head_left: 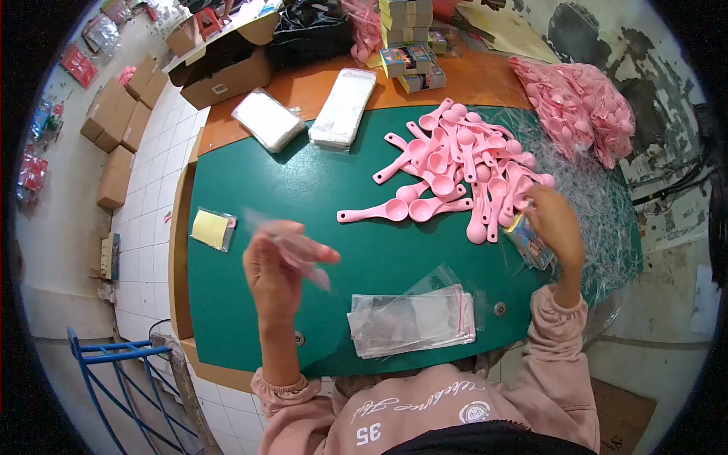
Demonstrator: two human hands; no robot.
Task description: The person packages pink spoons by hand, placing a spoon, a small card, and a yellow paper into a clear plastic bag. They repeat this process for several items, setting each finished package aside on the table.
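Observation:
My left hand (273,265) is raised over the left part of the green table, its fingers closed on a clear plastic bag (299,244). Something pinkish shows in or behind the bag, blurred by motion. My right hand (557,224) is at the right edge of a heap of pink measuring spoons (455,152), fingers bent down at the top of a small stack of colourful printed cards (534,246). What its fingertips pinch is hidden. Between my arms lie flat clear plastic bags (413,322) with a red seal line.
A filled bag with a yellow card (212,229) lies at the table's left. Two bundles of clear bags (343,110) lie at the back, near stacked card packs (409,64). Bagged pink spoons (580,110) and crumpled plastic (599,220) occupy the right. A blue metal frame (125,353) stands lower left.

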